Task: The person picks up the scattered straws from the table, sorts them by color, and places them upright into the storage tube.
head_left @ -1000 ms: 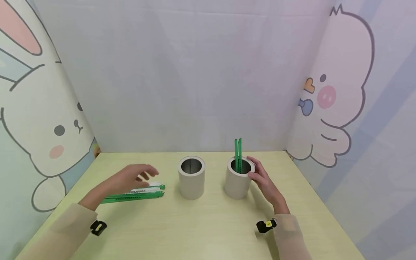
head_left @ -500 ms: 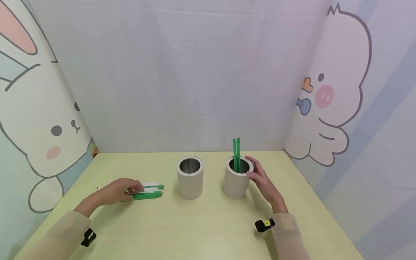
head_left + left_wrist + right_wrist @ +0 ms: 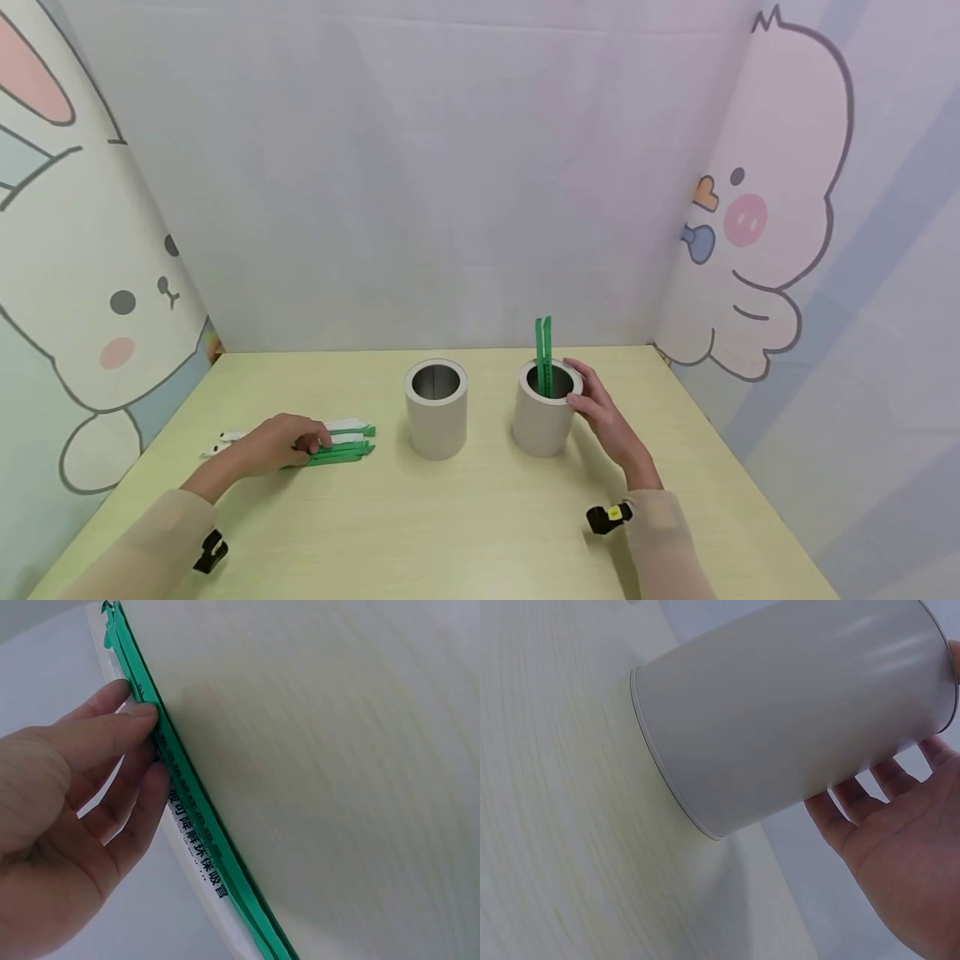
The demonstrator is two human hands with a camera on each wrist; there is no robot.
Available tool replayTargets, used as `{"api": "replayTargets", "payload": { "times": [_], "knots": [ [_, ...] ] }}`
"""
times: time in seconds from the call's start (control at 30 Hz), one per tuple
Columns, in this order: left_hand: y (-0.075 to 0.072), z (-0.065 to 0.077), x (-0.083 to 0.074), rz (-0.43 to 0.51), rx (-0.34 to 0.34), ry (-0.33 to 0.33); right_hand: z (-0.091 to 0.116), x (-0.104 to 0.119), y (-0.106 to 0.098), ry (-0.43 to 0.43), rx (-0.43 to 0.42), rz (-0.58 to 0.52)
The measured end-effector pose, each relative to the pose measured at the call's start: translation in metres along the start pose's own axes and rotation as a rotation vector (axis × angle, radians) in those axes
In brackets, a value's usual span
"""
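On the left of the table, my left hand [image 3: 281, 442] pinches a green-wrapped drinking straw [image 3: 199, 802] between thumb and fingertips. More wrapped straws [image 3: 348, 427], white and green, lie around and under that hand, partly hidden by it. Printed characters run along the wrappers in the left wrist view. My right hand [image 3: 611, 423] holds the right side of an off-white cylindrical canister [image 3: 795, 712], thumb and fingers spread around it near the rim. Two green-wrapped straws [image 3: 543, 342] stand upright in this canister, leaning on its far wall.
A second matching canister [image 3: 437, 425] with a dark metallic inside stands upright to the left of the held one. The pale wooden table [image 3: 465, 533] ends at a plain grey backdrop [image 3: 420, 183]. Cartoon-printed curtains [image 3: 795, 183] flank both sides.
My left hand has come down and left onto the wrapped straws and now pinches one, with the straws shifted slightly under it. My right hand keeps its hold on the canister.
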State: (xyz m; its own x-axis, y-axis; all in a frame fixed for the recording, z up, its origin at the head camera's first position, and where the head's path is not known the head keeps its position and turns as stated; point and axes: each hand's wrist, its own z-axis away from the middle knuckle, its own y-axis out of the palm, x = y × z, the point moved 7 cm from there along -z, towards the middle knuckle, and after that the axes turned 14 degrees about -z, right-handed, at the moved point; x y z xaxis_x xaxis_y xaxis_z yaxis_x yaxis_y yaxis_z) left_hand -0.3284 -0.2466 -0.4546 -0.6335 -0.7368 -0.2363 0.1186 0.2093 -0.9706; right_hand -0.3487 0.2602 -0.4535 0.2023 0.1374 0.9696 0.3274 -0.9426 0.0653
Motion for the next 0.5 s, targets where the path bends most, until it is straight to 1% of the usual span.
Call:
{"api": "replayTargets", "payload": {
  "times": [0.03, 0.23, 0.4, 0.5],
  "knots": [
    [0.0004, -0.0001, 0.0001, -0.002, 0.001, -0.006, 0.0001, 0.0004, 0.0006, -0.002, 0.003, -0.002],
    [0.0000, 0.0006, -0.0057, -0.008, 0.001, 0.015, 0.0000, 0.0012, 0.0013, -0.005, 0.006, -0.016],
    [-0.0001, 0.0010, -0.0080, 0.005, 0.017, -0.002, 0.0000, 0.0015, 0.0006, -0.008, 0.004, -0.015],
    [0.0002, 0.0005, -0.0083, 0.005, 0.020, 0.001, 0.0004, 0.0012, 0.0006, -0.005, 0.002, -0.017]
  ]
}}
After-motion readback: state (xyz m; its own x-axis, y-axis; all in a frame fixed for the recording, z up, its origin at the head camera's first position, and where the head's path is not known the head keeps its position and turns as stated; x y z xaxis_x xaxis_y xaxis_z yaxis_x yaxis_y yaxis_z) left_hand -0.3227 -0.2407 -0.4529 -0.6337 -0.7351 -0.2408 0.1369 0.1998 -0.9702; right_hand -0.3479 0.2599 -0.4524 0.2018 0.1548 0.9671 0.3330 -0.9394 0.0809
